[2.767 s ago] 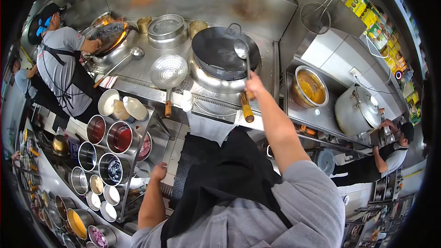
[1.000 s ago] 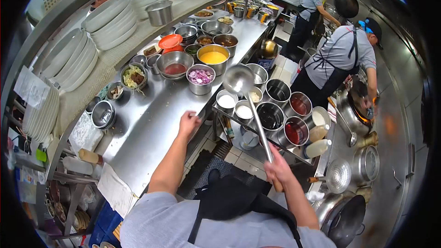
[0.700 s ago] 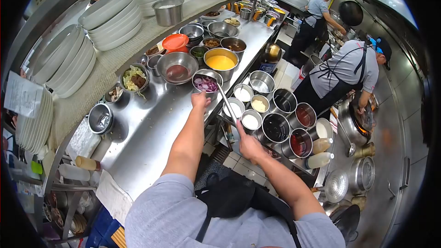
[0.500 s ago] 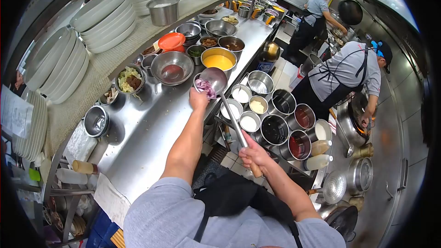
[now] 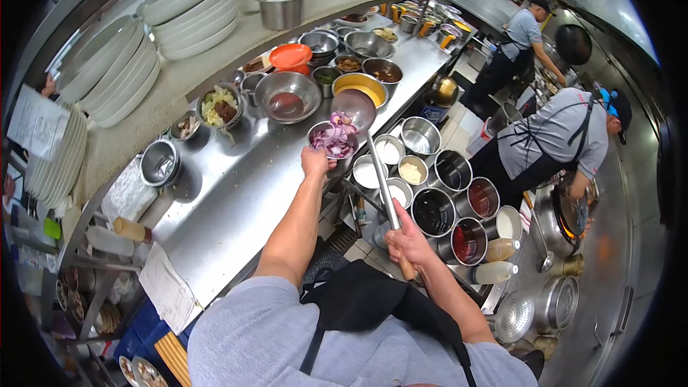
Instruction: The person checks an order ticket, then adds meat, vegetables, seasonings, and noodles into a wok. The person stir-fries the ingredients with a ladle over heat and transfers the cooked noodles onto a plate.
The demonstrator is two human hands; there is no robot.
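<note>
Red onion (image 5: 333, 143) sits in one steel pot (image 5: 349, 155) near the counter's (image 5: 236, 193) right edge, one steel bowl (image 5: 272, 86) to its left and one yellow-filled pot (image 5: 385, 97) beyond, partly hidden by one ladle (image 5: 378, 161). The left hand (image 5: 315, 163) grasps the steel pot's near side; the right hand (image 5: 410, 239) wraps round the ladle's handle, fingers curled.

Chopped onion (image 5: 335, 143) is purple and white; the long metal ladle (image 5: 382, 179) is silver-grey, its round wooden handle (image 5: 408, 270) tan.
</note>
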